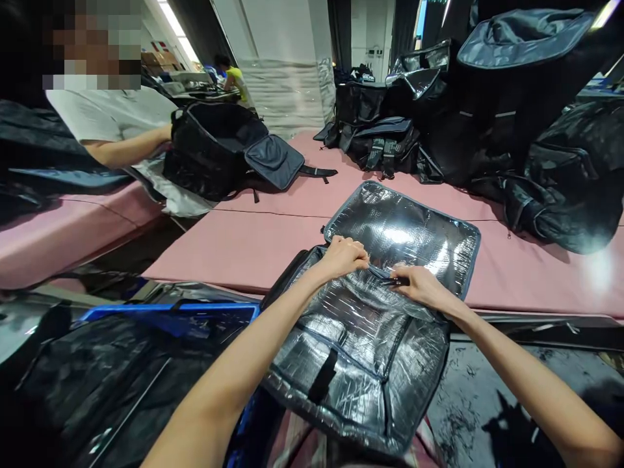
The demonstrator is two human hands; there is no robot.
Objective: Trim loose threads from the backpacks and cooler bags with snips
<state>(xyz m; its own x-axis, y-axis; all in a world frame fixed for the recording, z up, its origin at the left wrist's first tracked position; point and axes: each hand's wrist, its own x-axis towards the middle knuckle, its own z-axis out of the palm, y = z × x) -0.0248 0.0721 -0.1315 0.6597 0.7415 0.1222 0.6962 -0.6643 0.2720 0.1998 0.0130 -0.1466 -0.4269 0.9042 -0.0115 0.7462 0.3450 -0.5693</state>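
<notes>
An open insulated bag with a silver foil lining lies in front of me at the edge of the pink table. Its foil-lined lid is folded back flat on the table. My left hand grips the bag's far rim near the lid hinge, fingers curled over the edge. My right hand pinches a small dark piece at the same rim, possibly a zipper pull. A black strap runs across the inside of the bag.
Across the table a person in a white shirt handles an open black bag. More black bags are piled at the back right. A blue-edged bin with dark bags sits to my left. Another person stands far back.
</notes>
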